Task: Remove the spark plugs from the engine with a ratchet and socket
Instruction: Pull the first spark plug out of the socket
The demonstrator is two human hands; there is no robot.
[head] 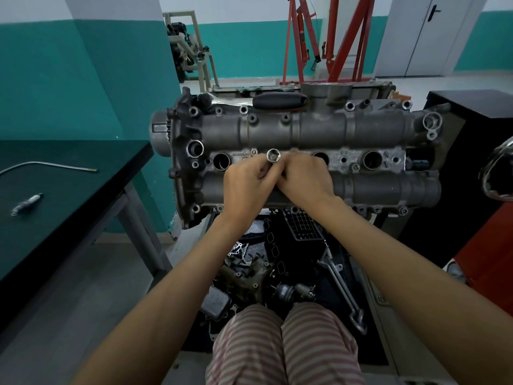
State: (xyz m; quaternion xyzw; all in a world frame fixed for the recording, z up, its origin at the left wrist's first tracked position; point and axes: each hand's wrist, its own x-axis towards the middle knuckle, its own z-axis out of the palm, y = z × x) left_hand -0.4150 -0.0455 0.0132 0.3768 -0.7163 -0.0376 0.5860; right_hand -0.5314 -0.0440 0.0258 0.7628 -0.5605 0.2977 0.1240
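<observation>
Both hands meet over the middle of the engine (305, 129), fingers curled round one tool. Left hand (247, 180) pinches the socket (273, 155) just below its open hex mouth, which faces up toward the camera. Right hand (304, 180) is curled tight against it from the right, fingers wrapped on something below the socket, probably the socket's lower end or an extension; hidden, cannot tell which.

Socket: small, chromed steel, rigid, light, smooth and likely slick, worse with oily fingers. Best held round the barrel, as now.

It sits above the second plug well from the left, which the hands cover. Open wells show left (221, 161) and right (372, 159) of the hands; whether plugs remain inside cannot be seen.

Ratchet (258, 102) lies loose on the far edge of the engine, black handle to the right, chrome head left, well apart from the hands. Take it by the grip; heavier than the socket, stiff.

One spark plug (26, 204) lies on the dark table (83, 195) at left, near a bent metal rod (50, 165). Plug has a ceramic body, so it could crack if dropped; hold it by the metal shell.

Judgement: socket is off the ratchet, being fitted or pulled apart.
</observation>
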